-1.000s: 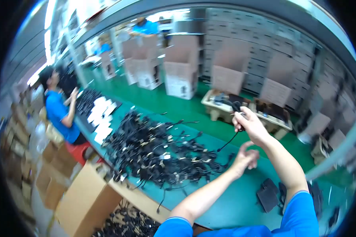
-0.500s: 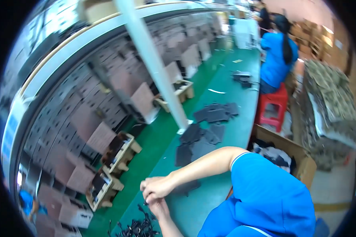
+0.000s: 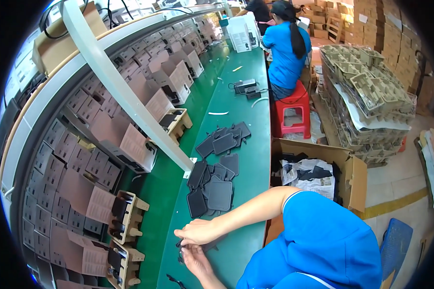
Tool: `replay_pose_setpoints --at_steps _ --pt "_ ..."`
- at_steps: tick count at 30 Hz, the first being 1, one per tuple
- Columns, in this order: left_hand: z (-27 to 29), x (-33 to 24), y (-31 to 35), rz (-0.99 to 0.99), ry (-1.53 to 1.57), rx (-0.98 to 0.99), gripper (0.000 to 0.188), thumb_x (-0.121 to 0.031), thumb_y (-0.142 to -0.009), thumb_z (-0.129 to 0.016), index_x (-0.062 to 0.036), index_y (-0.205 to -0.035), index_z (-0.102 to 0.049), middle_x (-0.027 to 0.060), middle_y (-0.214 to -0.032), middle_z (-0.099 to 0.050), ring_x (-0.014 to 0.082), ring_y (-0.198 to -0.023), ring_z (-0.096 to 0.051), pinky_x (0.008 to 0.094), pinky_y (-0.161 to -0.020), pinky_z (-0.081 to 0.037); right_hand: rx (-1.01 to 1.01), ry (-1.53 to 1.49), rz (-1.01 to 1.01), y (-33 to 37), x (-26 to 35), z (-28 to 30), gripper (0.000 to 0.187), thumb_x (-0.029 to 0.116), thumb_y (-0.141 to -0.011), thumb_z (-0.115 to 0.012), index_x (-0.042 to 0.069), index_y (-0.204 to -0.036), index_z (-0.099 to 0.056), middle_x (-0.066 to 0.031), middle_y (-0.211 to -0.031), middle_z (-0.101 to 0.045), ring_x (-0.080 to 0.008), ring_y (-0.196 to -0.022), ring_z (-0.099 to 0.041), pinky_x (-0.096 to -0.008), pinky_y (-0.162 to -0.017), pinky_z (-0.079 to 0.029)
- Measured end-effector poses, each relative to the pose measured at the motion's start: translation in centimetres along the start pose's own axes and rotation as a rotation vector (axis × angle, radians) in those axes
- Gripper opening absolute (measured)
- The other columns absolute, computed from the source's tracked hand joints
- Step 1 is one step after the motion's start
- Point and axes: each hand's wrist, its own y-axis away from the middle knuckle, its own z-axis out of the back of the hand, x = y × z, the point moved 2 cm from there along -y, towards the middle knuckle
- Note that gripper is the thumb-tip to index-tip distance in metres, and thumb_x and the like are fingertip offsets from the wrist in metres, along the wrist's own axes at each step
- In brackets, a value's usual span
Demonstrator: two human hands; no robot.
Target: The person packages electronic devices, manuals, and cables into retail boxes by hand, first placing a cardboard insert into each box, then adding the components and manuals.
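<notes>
Close together over the green table [image 3: 250, 178], my two hands meet at a small black piece [image 3: 181, 256], partly hidden by the fingers. My right hand [image 3: 197, 232] reaches in from the right, its fingers closed at the top of that piece. Below it, my left hand [image 3: 196, 261] pinches the same piece from the lower edge. A black cable end [image 3: 176, 281] lies near the left hand. Under my right wrist a dark flat item [image 3: 211, 244] shows in part. Just beyond my hands lies a pile of flat black rounded-corner panels [image 3: 220, 195].
A second pile of black panels [image 3: 224, 143] and black boxes with cables [image 3: 246, 87] lie farther along. Moulded trays [image 3: 125, 226] in opened cartons line the left. A white post [image 3: 125, 91] rises from the table. A scrap carton [image 3: 354, 183], red stool [image 3: 294, 108] and seated person [image 3: 287, 53] are right.
My view has swung, so the table and piles appear farther left. The heap of black cables has mostly left the view. My hands remain together, with the black piece showing more.
</notes>
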Motion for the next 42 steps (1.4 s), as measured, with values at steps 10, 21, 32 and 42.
replay_pose_setpoints --at_steps 10,21,32,42 --pt "2.7 -2.8 0.4 -0.145 -0.586 -0.134 0.035 -0.011 -0.086 -0.053 -0.001 -0.117 -0.042 0.0128 -0.097 -0.055 0.0172 -0.079 -0.054 0.0235 -0.071 -0.045 0.348 -0.359 0.284 -2.6 -1.7 0.9 0.018 0.02 -0.088 -0.048 0.005 -0.095 -0.052 -0.0064 -0.065 -0.059 -0.0237 -0.057 -0.057 -0.0345 -0.054 -0.044" --pt "9.3 -18.0 2.6 -0.424 -1.067 -0.407 0.034 -0.014 -0.09 -0.047 -0.0036 -0.121 -0.041 0.0114 -0.096 -0.056 0.0119 -0.075 -0.052 0.0208 -0.065 -0.044 0.343 -0.482 0.049 -3.8 -4.4 6.7 0.017 0.022 -0.086 -0.053 0.007 -0.091 -0.056 0.0 -0.062 -0.059 -0.0118 -0.046 -0.054 -0.0251 -0.045 -0.044" --pt "14.5 -31.3 -0.1 -0.805 -1.471 -1.153 0.046 -0.024 -0.084 -0.056 0.0043 -0.117 -0.041 0.0206 -0.109 -0.05 0.025 -0.096 -0.052 0.0326 -0.086 -0.042 0.21 -0.648 -0.096 -4.2 -5.4 9.4 0.015 0.011 -0.089 -0.047 0.004 -0.101 -0.042 -0.0064 -0.071 -0.054 -0.0109 -0.055 -0.048 -0.022 -0.052 -0.041" --pt "15.7 -25.0 -8.2 -0.271 -0.968 -0.9 0.047 -0.034 -0.091 -0.042 0.0041 -0.118 -0.045 0.0158 -0.109 -0.053 0.0234 -0.092 -0.053 0.0319 -0.079 -0.044 0.249 -0.53 -0.021 -6.7 -0.9 9.1 0.017 0.008 -0.088 -0.049 0.001 -0.104 -0.048 -0.0071 -0.08 -0.055 -0.0106 -0.065 -0.05 -0.0215 -0.06 -0.042"
